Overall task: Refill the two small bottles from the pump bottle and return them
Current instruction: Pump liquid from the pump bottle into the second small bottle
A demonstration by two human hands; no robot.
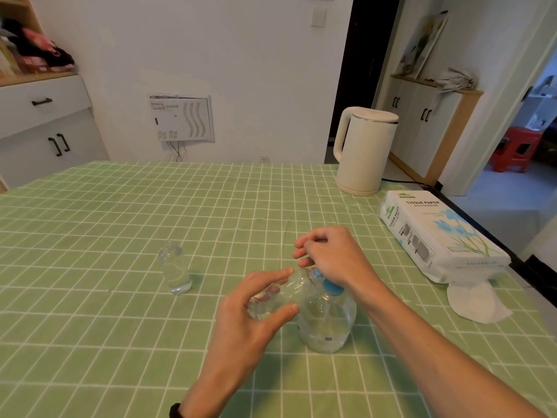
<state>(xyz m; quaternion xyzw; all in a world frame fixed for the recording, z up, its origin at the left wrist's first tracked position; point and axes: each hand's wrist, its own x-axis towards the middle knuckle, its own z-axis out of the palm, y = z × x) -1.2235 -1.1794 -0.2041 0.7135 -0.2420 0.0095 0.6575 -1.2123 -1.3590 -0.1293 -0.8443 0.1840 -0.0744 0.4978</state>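
**Counter** (90, 236), green check cloth. The far edge runs under the white wall. The right edge drops off just past the tissue pack. There is open cloth across the whole left half and along the far side. The near centre is taken up by both forearms.

**Small bottles, clear: two.**
- Standing small bottle (174, 270): upright, alone left of centre, well apart from the hands, with bare cloth all round it.
- Held small bottle (280, 292): tilted, its neck toward the blue pump head. The left hand (256, 315) grasps it between thumb and fingers, lifted off the cloth.

**Pump bottle: one** (327, 327). It is clear with a blue pump head and stands upright at near centre, just beside the left hand. The right hand (331, 257) lies over the pump head with its fingers curled inward. I cannot tell whether it clasps the head or only bears down on it.

**Kettle: one** (364, 149). Cream, at the far right, with its cord trailing off the right edge.

**Tissue pack: one** (437, 233). It lies along the right edge.

**White pad: one** (473, 303). It lies flat at the pack's near end.
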